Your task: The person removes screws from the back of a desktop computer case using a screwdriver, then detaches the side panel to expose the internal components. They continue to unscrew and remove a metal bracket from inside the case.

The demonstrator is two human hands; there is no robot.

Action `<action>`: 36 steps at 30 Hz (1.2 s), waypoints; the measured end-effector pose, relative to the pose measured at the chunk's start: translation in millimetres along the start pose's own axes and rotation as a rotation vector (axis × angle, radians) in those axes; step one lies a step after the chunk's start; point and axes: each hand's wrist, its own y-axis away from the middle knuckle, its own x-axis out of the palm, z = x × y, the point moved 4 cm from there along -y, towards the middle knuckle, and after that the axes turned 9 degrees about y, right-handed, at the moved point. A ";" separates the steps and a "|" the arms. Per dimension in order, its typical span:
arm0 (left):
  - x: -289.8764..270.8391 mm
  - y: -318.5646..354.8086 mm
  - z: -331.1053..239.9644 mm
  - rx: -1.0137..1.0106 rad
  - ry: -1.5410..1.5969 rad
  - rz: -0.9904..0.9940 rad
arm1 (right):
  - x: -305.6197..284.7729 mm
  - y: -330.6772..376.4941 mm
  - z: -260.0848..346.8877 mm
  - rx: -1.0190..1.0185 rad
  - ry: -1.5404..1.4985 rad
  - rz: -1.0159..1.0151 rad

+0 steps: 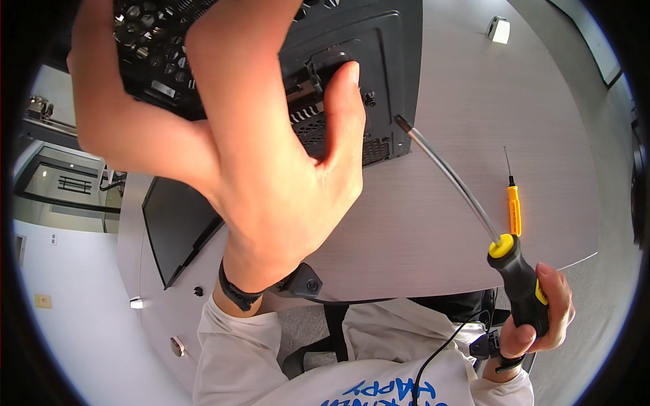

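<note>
Right hand (556, 312), short of the tabletop's (386, 250) near edge, grasps a black-and-yellow screwdriver (512, 272), best kept square to the computer case (389, 74); left hand's (284, 183) grip is unclear.

Desk (440, 257): wood-grain top, greyish; spans the middle of the view.
Yellow screwdriver (514, 208): on desk, 3 o'clock of the view; thin shaft directed to 12 o'clock.
White block (500, 31): on desk, between 1 and 2 o'clock.
Black flat panel (177, 227): on desk, near 9 o'clock.
Small black part (198, 291): on desk, 8 o'clock; type not discernible.
Wall (78, 277): white, between 8 and 9 o'clock; bears yellowish plate (42, 300).
Floor (596, 298): grey, 2 to 4 o'clock, beyond desk.
</note>
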 end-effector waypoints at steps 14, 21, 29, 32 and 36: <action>0.5 2.6 1.2 -0.020 -0.013 0.015 | 9.7 -6.6 8.9 -0.040 0.001 0.086; 0.6 3.0 0.6 -0.020 -0.017 0.014 | 7.2 -6.8 11.1 -0.008 -0.027 0.129; 0.9 3.1 0.5 -0.020 -0.020 0.014 | 7.2 -5.6 13.1 -0.006 0.048 0.079; 1.3 2.9 0.3 -0.019 -0.020 0.014 | 10.0 -6.0 11.6 -0.006 0.015 0.055; 1.3 2.9 -0.3 -0.018 -0.022 0.014 | 12.0 -8.2 11.3 -0.006 0.000 0.086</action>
